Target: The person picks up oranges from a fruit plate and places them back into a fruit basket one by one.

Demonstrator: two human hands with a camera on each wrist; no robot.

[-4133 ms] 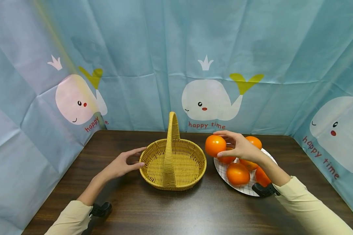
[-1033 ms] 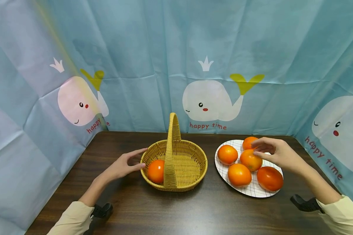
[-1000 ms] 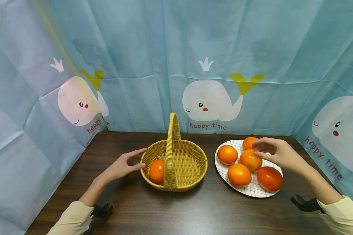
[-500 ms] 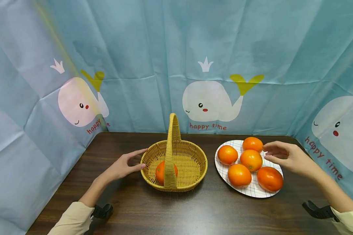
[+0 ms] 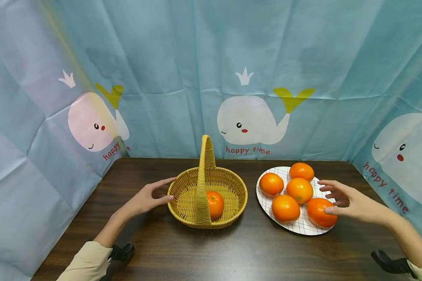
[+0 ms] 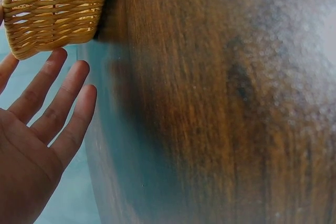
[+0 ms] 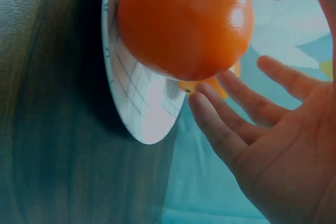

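Reaching over the plate (image 5: 304, 228) with my right hand (image 5: 348, 201), I am spreading its fingers loosely, thumb touching the nearest orange (image 5: 320, 212) without gripping it. Beside it four more oranges are lying on the plate, and my left hand (image 5: 144, 198) is resting flat against the wicker basket (image 5: 232, 218), which is holding one orange (image 5: 215, 203).

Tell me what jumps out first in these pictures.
Five bright oranges crowd a checked plate at the table's right, and the right hand reaches in, its thumb at the nearest one. Mid-table stands a wicker basket with a tall handle, one orange inside and the left hand at its rim. Behind hangs a blue whale curtain printed "happy time".
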